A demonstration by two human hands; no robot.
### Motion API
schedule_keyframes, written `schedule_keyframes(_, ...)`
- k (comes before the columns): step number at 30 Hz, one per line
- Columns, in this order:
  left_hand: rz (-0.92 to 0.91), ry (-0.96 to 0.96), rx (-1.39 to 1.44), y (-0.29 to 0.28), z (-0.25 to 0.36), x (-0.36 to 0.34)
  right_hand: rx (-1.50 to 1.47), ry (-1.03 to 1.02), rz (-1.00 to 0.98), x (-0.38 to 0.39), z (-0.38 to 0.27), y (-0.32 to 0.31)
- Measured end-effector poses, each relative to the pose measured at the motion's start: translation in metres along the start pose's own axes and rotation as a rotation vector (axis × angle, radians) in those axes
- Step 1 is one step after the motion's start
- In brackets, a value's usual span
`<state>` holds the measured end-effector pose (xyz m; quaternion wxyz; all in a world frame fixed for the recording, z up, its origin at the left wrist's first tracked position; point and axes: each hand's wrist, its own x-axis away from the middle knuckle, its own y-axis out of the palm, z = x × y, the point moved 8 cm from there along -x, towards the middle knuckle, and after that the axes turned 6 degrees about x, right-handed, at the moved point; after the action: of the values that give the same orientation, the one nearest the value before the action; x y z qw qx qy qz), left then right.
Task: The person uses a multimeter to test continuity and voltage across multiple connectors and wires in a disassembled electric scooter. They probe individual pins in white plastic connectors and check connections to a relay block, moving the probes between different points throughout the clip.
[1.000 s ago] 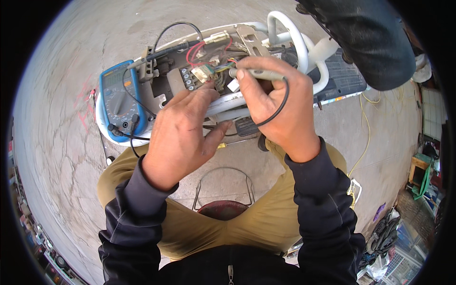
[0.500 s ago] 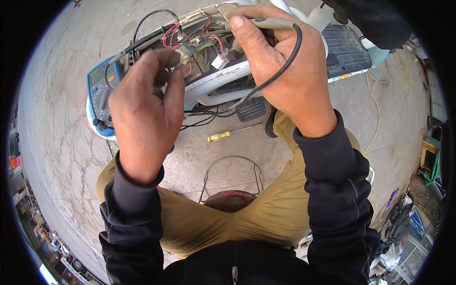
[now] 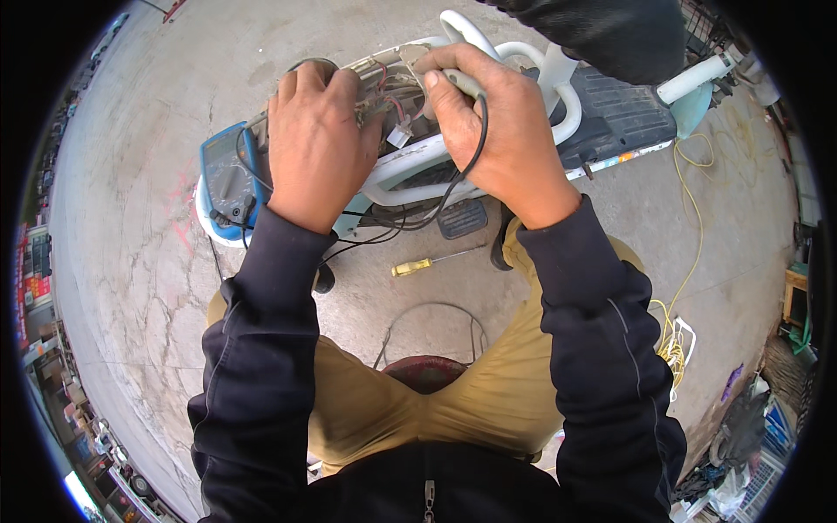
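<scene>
My right hand point(image 3: 506, 144) pinches a grey test probe point(image 3: 464, 83), its black lead looping down from the thumb. The probe's tip is not clear among the wires. My left hand point(image 3: 316, 144) reaches over the opened wiring bay of a white-framed vehicle, knuckles up and fingers curled down; what they grip is hidden beneath them. Between the hands lie thin wires and a white plug connector point(image 3: 399, 135) on red leads. A blue multimeter point(image 3: 228, 170) rests on the frame's left end, beside my left wrist.
White tubing point(image 3: 418, 157) runs under my hands toward a black ribbed footboard point(image 3: 619, 113). On the concrete lie a yellow-handled screwdriver point(image 3: 414, 267) and a yellow cord point(image 3: 693, 261). Black cables point(image 3: 397, 225) hang near a black pedal point(image 3: 462, 220). A dark padded shape point(image 3: 602, 39) overhangs the top right.
My left hand has turned knuckles-up and moved over the wiring, covering the connector it pinched before. My right hand has shifted slightly left and down with the probe. The view has shifted too.
</scene>
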<state>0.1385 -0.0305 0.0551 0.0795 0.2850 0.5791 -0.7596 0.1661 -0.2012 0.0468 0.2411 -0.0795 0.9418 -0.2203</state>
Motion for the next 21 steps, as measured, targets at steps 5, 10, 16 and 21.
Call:
schedule_keyframes(5, -0.015, 0.033, -0.022, -0.001, -0.007, 0.000, 0.205, -0.186, 0.061, -0.001, -0.003, -0.004)
schedule_keyframes(10, -0.076, -0.032, 0.050, 0.003, -0.017, -0.006, 0.294, -0.112, -0.003, -0.005, 0.003, 0.010)
schedule_keyframes(16, -0.044, -0.036, 0.169, 0.001, -0.025, -0.003, 0.467, -0.095, -0.119, -0.007, -0.008, 0.038)
schedule_keyframes(21, -0.094, -0.043, 0.221, 0.005, -0.031, -0.003, 0.492, 0.047, -0.215, -0.011, 0.000, 0.051)
